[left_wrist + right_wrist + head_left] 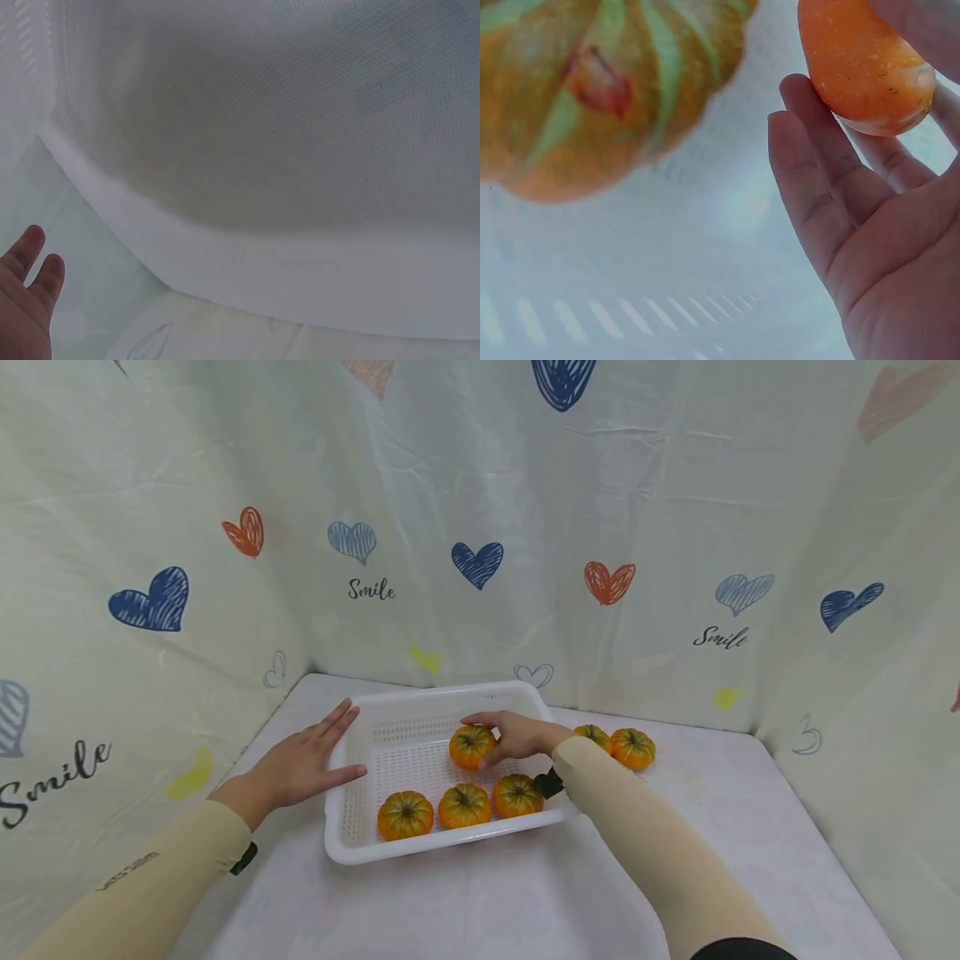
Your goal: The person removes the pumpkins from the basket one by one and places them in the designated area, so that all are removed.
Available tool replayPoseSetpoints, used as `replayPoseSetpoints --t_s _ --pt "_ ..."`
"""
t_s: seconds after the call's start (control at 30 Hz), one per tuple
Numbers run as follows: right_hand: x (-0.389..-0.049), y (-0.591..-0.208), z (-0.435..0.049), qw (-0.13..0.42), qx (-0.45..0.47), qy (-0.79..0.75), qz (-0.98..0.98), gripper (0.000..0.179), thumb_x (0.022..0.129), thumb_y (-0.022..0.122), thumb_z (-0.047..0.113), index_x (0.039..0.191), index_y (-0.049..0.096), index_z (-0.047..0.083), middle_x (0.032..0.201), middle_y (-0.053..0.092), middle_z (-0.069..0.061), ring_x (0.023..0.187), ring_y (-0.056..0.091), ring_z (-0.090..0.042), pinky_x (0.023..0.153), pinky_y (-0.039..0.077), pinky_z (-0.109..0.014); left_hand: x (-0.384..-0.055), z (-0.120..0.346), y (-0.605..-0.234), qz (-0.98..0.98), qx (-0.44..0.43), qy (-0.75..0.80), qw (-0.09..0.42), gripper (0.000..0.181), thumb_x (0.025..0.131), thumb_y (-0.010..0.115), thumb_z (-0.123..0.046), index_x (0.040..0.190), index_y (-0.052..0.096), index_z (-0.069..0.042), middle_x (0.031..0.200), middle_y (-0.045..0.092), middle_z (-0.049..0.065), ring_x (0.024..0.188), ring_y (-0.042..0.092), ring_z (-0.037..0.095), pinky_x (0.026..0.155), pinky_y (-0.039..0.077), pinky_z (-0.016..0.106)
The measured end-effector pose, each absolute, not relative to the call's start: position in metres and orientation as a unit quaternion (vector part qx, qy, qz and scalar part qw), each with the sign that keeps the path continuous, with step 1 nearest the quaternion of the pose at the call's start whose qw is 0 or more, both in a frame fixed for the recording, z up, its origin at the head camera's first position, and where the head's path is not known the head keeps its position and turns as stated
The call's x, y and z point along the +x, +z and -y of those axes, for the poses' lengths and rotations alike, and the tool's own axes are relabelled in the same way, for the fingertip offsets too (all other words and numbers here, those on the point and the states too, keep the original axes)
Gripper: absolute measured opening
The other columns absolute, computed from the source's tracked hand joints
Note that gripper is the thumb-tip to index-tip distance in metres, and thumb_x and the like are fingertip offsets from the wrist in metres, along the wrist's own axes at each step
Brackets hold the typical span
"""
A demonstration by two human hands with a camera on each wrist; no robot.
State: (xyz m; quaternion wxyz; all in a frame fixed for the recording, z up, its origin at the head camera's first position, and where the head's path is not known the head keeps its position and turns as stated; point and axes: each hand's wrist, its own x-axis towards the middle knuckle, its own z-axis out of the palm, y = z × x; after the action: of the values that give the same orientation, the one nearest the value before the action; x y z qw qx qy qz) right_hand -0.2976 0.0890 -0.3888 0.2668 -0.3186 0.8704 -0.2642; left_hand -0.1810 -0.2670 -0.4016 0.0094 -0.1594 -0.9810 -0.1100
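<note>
The back and both sides are covered by a pale backdrop (660, 502), on which coloured hearts (477, 565) are printed. In front of it, a table (405, 910) is covered with white cloth. On this table a white basket (480, 838) with many small holes is placed. Toward it two beige sleeves (660, 835) are extended. The left hand (311, 762) is laid at the left rim of the basket; its fingers are held straight, with the thumb spread away. Whether the rim is pressed by it cannot be told. By the right hand (520, 735), an orange pumpkin (470, 748) is pinched between thumb and fingers, within the basket, right of its middle. Whether the basket floor is touched by this pumpkin cannot be told. Along the near wall, three similar pumpkins (406, 816) are lined up. Outside, to the right, two more pumpkins (633, 749) are seen side by side, one partly covered by the right sleeve. At each wrist a small black device (549, 783) is worn.
</note>
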Motion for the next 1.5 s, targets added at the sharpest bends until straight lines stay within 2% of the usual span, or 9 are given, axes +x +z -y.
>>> replayPoseSetpoints --t_s 0.13,0.5,0.87,1.1,1.5 --pt "-0.297 -0.378 -0.092 0.262 -0.315 -0.273 -0.87 0.077 0.085 0.082 0.018 0.152 0.043 0.021 0.136 0.05 -0.01 0.11 0.056 -0.024 0.095 0.051 -0.035 -0.18 0.267 -0.402 0.981 -0.157 -0.112 0.009 0.097 0.093 0.048 -0.068 0.16 0.013 -0.008 0.166 0.008 0.012 0.139 0.034 0.047 0.109 0.032 0.062" --pt "-0.295 -0.345 -0.112 0.242 -0.317 -0.31 -0.863 0.076 0.085 0.081 0.016 0.151 0.044 0.021 0.139 0.051 -0.006 0.113 0.055 -0.028 0.088 0.054 -0.032 -0.18 0.268 -0.401 0.981 -0.157 -0.111 0.007 0.097 0.093 0.047 -0.07 0.16 0.013 -0.008 0.167 0.007 0.011 0.138 0.036 0.047 0.109 0.032 0.062" --pt "-0.286 -0.318 -0.153 0.219 -0.305 -0.323 -0.869 0.079 0.086 0.08 0.019 0.154 0.039 0.019 0.139 0.052 -0.01 0.114 0.057 -0.032 0.087 0.056 -0.037 -0.18 0.266 -0.401 0.98 -0.156 -0.121 0.004 0.098 0.092 0.048 -0.07 0.16 0.013 -0.009 0.167 0.006 0.011 0.14 0.033 0.046 0.11 0.03 0.062" --pt "-0.28 -0.313 -0.175 0.198 -0.275 -0.336 -0.879 0.08 0.086 0.081 0.022 0.154 0.039 0.024 0.145 0.047 -0.01 0.117 0.056 -0.034 0.089 0.055 -0.04 -0.18 0.267 -0.399 0.982 -0.155 -0.111 0.003 0.098 0.093 0.046 -0.07 0.16 0.012 -0.008 0.166 0.006 0.012 0.139 0.033 0.047 0.109 0.031 0.062" --pt "-0.27 -0.312 -0.22 0.156 -0.29 -0.348 -0.878 0.079 0.086 0.08 0.021 0.154 0.039 0.02 0.148 0.045 -0.011 0.118 0.055 -0.033 0.096 0.051 -0.047 -0.179 0.266 -0.4 0.981 -0.154 -0.114 0.003 0.098 0.092 0.048 -0.07 0.16 0.013 -0.007 0.166 0.007 0.012 0.139 0.035 0.047 0.108 0.032 0.063"
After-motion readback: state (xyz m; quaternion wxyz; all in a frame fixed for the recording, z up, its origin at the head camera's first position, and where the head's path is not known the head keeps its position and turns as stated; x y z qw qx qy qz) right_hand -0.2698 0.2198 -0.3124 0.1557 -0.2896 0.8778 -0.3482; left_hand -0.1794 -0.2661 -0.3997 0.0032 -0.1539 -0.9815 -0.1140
